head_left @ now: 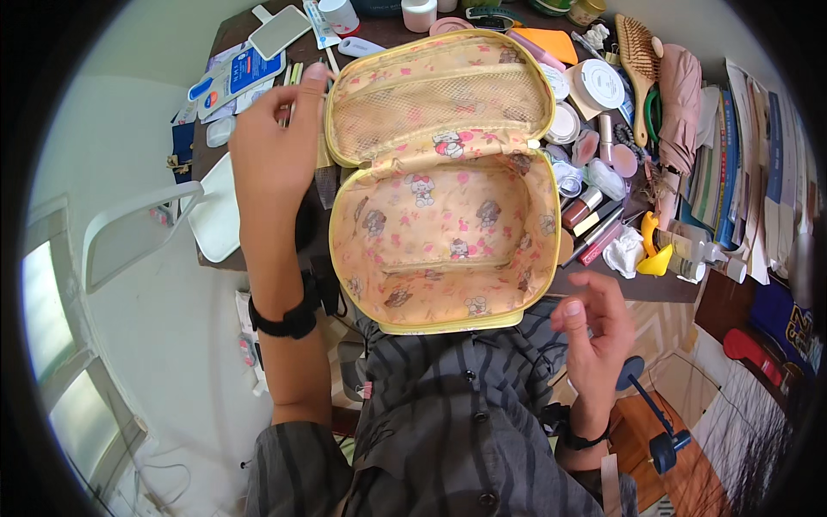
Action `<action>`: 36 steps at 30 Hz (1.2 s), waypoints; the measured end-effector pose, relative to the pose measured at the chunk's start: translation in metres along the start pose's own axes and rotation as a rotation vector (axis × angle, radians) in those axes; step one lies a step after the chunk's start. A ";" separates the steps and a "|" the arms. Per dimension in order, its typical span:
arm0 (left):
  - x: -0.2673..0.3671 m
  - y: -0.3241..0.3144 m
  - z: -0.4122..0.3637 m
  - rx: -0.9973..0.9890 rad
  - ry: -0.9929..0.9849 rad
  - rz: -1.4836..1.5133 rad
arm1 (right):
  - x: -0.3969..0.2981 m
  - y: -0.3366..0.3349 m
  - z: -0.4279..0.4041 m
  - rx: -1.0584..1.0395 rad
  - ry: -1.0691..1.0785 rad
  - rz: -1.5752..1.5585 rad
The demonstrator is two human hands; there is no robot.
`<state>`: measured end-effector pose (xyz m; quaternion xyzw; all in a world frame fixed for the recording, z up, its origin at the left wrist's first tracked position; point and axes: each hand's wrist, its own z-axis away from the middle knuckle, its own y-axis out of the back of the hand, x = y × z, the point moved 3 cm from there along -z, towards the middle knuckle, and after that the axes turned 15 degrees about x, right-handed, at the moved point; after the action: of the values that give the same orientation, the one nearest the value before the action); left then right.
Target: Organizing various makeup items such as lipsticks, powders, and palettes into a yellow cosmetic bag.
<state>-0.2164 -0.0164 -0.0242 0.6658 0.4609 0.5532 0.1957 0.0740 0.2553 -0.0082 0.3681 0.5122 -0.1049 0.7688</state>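
Observation:
A yellow zippered cosmetic bag (446, 226) with a cartoon-print lining lies unzipped in front of me, its lid with a mesh pocket (439, 103) folded back. Nothing lies inside its main compartment. My left hand (281, 139) is raised over the table at the lid's left side, thumb and fingers bent towards each other; whether it holds something is hidden. My right hand (597, 326) is off the bag's lower right corner, fingers loosely curled and apart, with nothing in it.
Makeup tubes (581, 207), round white containers (598, 84), a crumpled tissue (624, 251), a wooden hairbrush (639, 71) and a folded pink umbrella (680, 103) crowd the table's right side. Books (730, 155) stand beyond them. Flat packets (239, 77) and a white-framed mirror (281, 32) lie at the upper left.

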 end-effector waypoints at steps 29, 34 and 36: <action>-0.006 0.109 0.080 -0.603 -0.177 1.145 | -0.037 -0.010 -0.060 -0.617 0.223 0.064; -0.020 0.104 0.081 -0.624 -0.161 1.170 | -0.068 -0.040 -0.137 -0.282 0.344 0.017; -0.024 0.106 0.081 -0.618 -0.159 1.166 | -0.088 -0.091 -0.154 -0.272 0.602 0.019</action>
<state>-0.0991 -0.0686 0.0187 0.7581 -0.1707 0.6243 0.0797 -0.1247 0.2758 -0.0049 0.2812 0.7223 0.0852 0.6261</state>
